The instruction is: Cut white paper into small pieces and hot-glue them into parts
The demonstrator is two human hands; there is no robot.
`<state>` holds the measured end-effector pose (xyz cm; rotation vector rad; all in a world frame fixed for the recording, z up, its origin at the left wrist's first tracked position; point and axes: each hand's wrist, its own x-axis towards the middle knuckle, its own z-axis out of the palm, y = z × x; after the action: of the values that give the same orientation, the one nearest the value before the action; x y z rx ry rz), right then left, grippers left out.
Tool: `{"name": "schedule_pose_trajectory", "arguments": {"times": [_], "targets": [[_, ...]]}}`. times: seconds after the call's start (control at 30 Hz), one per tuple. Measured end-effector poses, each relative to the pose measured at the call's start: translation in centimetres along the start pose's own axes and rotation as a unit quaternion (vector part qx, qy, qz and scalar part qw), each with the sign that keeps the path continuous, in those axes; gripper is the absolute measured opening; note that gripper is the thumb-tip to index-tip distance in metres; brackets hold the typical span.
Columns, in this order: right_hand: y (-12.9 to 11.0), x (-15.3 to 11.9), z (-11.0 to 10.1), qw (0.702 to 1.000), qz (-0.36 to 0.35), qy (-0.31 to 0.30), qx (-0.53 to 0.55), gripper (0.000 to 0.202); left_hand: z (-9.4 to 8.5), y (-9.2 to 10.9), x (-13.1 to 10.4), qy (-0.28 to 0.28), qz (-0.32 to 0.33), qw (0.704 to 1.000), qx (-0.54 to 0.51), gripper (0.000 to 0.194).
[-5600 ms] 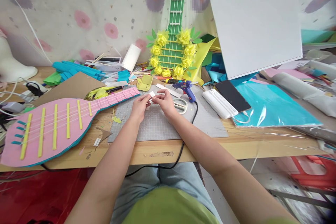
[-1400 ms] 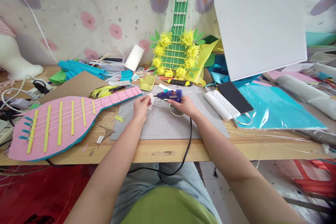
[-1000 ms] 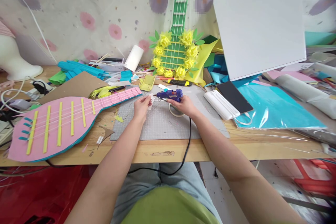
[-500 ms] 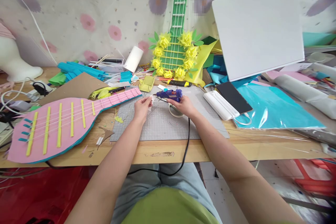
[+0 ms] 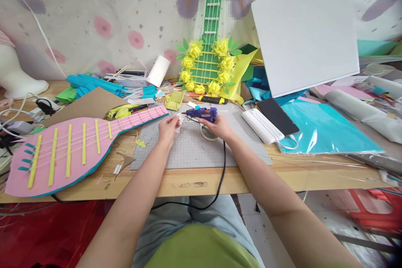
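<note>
**Working close, hemmed in on three sides**

Pinching a small white scrap [image 5: 179,124] between thumb and fingers of the left hand [image 5: 168,129], here above the grey cutting mat [image 5: 204,155]! Gripping the blue glue gun [image 5: 202,113] in the right hand [image 5: 219,126], fingers wrapped round the handle, and aiming it leftward, nozzle right beside the scrap. Touching or just apart? Too small to tell.

And look at the squeeze around! Right under the gun and right hand, partly covered, a pale scissors loop [image 5: 207,137]. Trailing down across the mat and over the table edge, then looping leftward above the lap, the black cord [image 5: 223,167]. Crowding in from the left, neck end over the mat and near the left hand, the pink paper guitar [image 5: 91,144]. Just behind the gun, a white strip [image 5: 192,104] and a yellow-and-black cutter [image 5: 212,100]; near them, a folded yellow scrap [image 5: 173,100].

Farther back, standing upright, the green guitar [image 5: 209,56] ringed with yellow paper flowers [image 5: 226,63]. Over to the right, a white block [image 5: 262,125] beside a dark phone [image 5: 278,116], then a glossy turquoise packet [image 5: 329,130], all below a big tilted white board [image 5: 304,33].
</note>
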<state>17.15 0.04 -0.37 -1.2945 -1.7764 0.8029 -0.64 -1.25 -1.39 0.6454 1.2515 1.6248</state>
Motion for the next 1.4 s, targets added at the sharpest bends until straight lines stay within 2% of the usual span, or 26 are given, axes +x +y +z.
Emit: {"name": "schedule_pose_trajectory", "arguments": {"times": [0.5,0.87,1.27,1.4], "targets": [[0.3,0.3,0.0,0.999,-0.006,-0.009,-0.037,0.040,0.1,0.1,-0.1,-0.008,0.001,1.000,0.004,0.025],[0.0,0.1,-0.1,0.998,-0.006,-0.024,-0.060,0.043,0.0,0.0,0.0,0.001,0.005,1.000,-0.005,0.019],[-0.5,-0.2,-0.3,0.997,-0.010,-0.026,-0.068,0.047,-0.2,0.0,0.2,0.004,0.004,0.999,-0.033,0.026],[-0.6,0.0,-1.0,0.997,-0.011,-0.019,-0.067,0.044,-0.2,0.4,0.1,0.006,-0.009,0.999,-0.047,0.028]]}}
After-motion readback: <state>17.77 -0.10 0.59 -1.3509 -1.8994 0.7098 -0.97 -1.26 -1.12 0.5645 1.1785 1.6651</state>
